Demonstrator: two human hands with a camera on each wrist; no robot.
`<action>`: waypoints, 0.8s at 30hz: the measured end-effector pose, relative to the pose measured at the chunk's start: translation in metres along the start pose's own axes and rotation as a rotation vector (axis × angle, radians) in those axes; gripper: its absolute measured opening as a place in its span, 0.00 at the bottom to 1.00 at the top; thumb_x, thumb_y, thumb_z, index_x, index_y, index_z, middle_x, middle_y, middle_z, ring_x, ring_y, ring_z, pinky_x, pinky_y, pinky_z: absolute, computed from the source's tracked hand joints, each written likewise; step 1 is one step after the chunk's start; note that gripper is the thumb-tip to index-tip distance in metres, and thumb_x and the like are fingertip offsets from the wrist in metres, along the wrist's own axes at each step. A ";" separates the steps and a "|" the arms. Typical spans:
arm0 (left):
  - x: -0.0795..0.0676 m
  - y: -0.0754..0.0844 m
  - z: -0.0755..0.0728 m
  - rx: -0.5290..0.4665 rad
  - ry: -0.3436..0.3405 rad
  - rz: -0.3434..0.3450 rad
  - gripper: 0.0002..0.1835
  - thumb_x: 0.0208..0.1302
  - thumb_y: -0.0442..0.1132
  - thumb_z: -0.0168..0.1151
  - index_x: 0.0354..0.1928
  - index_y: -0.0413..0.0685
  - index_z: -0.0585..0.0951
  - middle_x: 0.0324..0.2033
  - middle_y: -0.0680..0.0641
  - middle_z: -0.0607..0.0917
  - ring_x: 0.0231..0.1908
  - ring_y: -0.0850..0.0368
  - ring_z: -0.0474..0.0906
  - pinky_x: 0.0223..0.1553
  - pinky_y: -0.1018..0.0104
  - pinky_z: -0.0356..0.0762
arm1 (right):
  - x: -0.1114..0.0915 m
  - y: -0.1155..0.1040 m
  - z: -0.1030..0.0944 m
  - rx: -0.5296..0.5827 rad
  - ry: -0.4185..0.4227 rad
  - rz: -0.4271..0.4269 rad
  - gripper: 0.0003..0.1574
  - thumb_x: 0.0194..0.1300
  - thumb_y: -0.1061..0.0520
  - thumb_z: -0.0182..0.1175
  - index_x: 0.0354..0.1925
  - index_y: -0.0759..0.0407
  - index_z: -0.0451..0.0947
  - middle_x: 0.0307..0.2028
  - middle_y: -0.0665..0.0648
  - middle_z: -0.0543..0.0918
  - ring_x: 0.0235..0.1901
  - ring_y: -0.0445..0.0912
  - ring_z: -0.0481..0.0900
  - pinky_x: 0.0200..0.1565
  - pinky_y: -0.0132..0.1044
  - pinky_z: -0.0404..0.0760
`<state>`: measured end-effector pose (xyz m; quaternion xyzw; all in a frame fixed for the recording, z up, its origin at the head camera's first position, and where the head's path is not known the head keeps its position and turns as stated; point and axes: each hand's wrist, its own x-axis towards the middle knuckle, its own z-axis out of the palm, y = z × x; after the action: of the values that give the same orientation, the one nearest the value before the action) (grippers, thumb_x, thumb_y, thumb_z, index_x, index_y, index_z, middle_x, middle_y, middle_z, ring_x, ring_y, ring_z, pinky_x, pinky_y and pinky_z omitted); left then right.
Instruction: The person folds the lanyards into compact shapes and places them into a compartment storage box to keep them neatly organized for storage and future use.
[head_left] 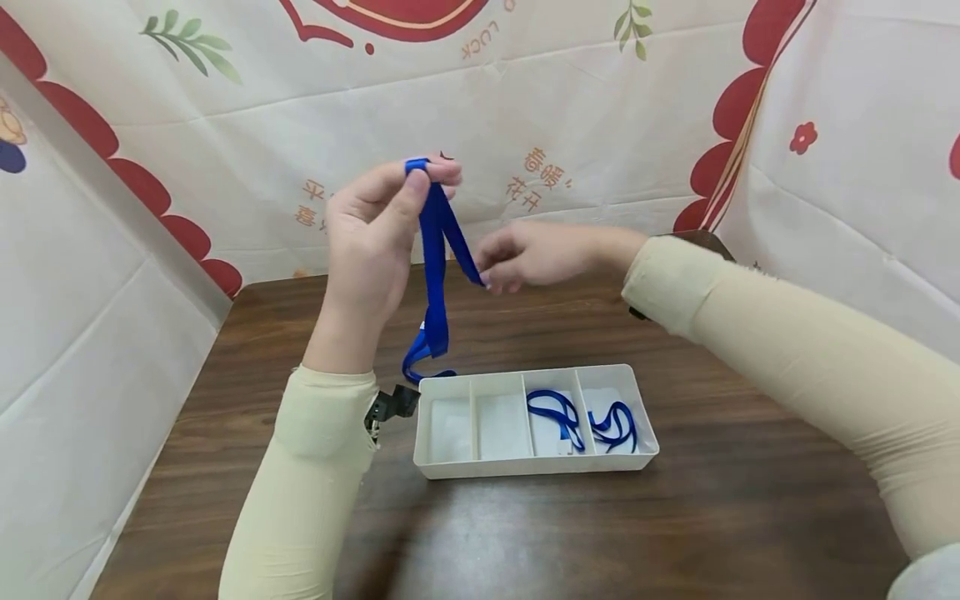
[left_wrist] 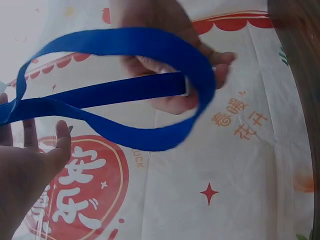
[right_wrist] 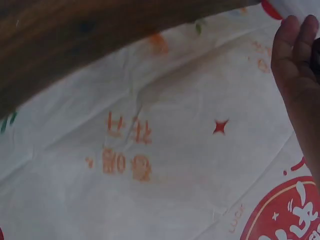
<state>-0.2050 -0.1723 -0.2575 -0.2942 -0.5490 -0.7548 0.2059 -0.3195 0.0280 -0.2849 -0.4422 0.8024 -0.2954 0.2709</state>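
Observation:
A flat blue lanyard point(head_left: 433, 267) hangs from my raised left hand point(head_left: 371, 225), pinched between thumb and fingers near its top fold. To the right and lower, my right hand point(head_left: 536, 254) pinches one end of the strap, where a small white piece shows at the fingertips. In the left wrist view the lanyard point(left_wrist: 125, 41) makes a wide loop between my left hand point(left_wrist: 32, 165) and my right hand point(left_wrist: 172, 102). Only my right hand point(right_wrist: 300, 75) shows in the right wrist view. Blue strap point(head_left: 420, 354) also lies on the table behind the tray, overlapping the hanging strap's lower end.
A white divided tray point(head_left: 536, 468) stands on the dark wooden table point(head_left: 487, 533). A coiled blue lanyard point(head_left: 555, 408) lies in its third compartment and another coiled lanyard point(head_left: 615, 425) in the rightmost. Printed white cloth point(head_left: 487, 108) closes off the back and sides.

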 end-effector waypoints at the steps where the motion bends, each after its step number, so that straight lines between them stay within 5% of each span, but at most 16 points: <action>1: 0.000 0.000 0.001 0.035 0.007 -0.016 0.19 0.79 0.27 0.54 0.41 0.53 0.93 0.41 0.52 0.93 0.51 0.51 0.86 0.63 0.54 0.81 | 0.000 0.002 0.005 0.009 0.007 -0.008 0.11 0.82 0.56 0.53 0.52 0.56 0.82 0.47 0.57 0.86 0.50 0.51 0.83 0.57 0.48 0.84; 5: -0.003 -0.001 0.004 0.260 0.034 -0.076 0.12 0.78 0.33 0.59 0.46 0.46 0.92 0.42 0.50 0.93 0.53 0.52 0.86 0.66 0.56 0.78 | -0.002 -0.004 0.009 -0.055 0.191 -0.041 0.15 0.83 0.54 0.55 0.59 0.52 0.84 0.52 0.54 0.89 0.54 0.49 0.84 0.60 0.47 0.82; 10: -0.003 -0.003 0.006 0.557 0.048 -0.130 0.15 0.81 0.40 0.57 0.56 0.41 0.89 0.54 0.45 0.92 0.60 0.56 0.86 0.65 0.59 0.82 | -0.014 -0.031 0.007 -0.084 0.673 -0.225 0.12 0.81 0.55 0.58 0.53 0.58 0.84 0.44 0.56 0.89 0.43 0.46 0.85 0.47 0.36 0.82; 12: -0.004 -0.005 0.008 0.629 0.053 -0.140 0.17 0.83 0.42 0.55 0.57 0.43 0.88 0.59 0.47 0.90 0.60 0.59 0.87 0.61 0.61 0.85 | -0.019 -0.042 0.010 -0.120 0.804 -0.326 0.10 0.78 0.56 0.62 0.49 0.63 0.83 0.41 0.57 0.88 0.41 0.44 0.85 0.46 0.34 0.83; 13: -0.006 -0.006 0.009 0.647 0.062 -0.139 0.18 0.84 0.44 0.53 0.58 0.43 0.88 0.59 0.48 0.90 0.59 0.61 0.87 0.59 0.63 0.85 | -0.021 -0.047 0.013 -0.158 0.842 -0.367 0.10 0.77 0.57 0.64 0.48 0.64 0.81 0.41 0.58 0.88 0.41 0.44 0.85 0.47 0.33 0.84; 16: -0.010 -0.008 0.014 0.741 0.080 -0.116 0.24 0.87 0.47 0.44 0.50 0.43 0.88 0.37 0.47 0.90 0.36 0.63 0.86 0.39 0.71 0.80 | -0.021 -0.058 0.021 -0.298 0.895 -0.425 0.15 0.73 0.56 0.69 0.45 0.67 0.79 0.39 0.59 0.86 0.42 0.46 0.86 0.50 0.38 0.88; 19: -0.013 -0.009 0.018 0.833 0.065 -0.079 0.26 0.89 0.46 0.36 0.38 0.42 0.82 0.21 0.48 0.73 0.22 0.56 0.68 0.27 0.66 0.66 | -0.018 -0.064 0.026 -0.380 0.935 -0.421 0.16 0.72 0.56 0.70 0.43 0.67 0.77 0.38 0.61 0.85 0.41 0.50 0.86 0.50 0.43 0.89; 24: -0.012 -0.008 0.024 0.936 0.012 -0.049 0.26 0.89 0.45 0.36 0.27 0.46 0.70 0.22 0.49 0.66 0.23 0.52 0.62 0.28 0.64 0.62 | -0.017 -0.066 0.024 -0.452 0.992 -0.413 0.09 0.75 0.62 0.63 0.40 0.67 0.74 0.34 0.60 0.84 0.38 0.51 0.88 0.46 0.43 0.89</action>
<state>-0.1958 -0.1470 -0.2662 -0.1521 -0.8361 -0.4323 0.3016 -0.2587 0.0087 -0.2510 -0.4452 0.7734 -0.3355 -0.3017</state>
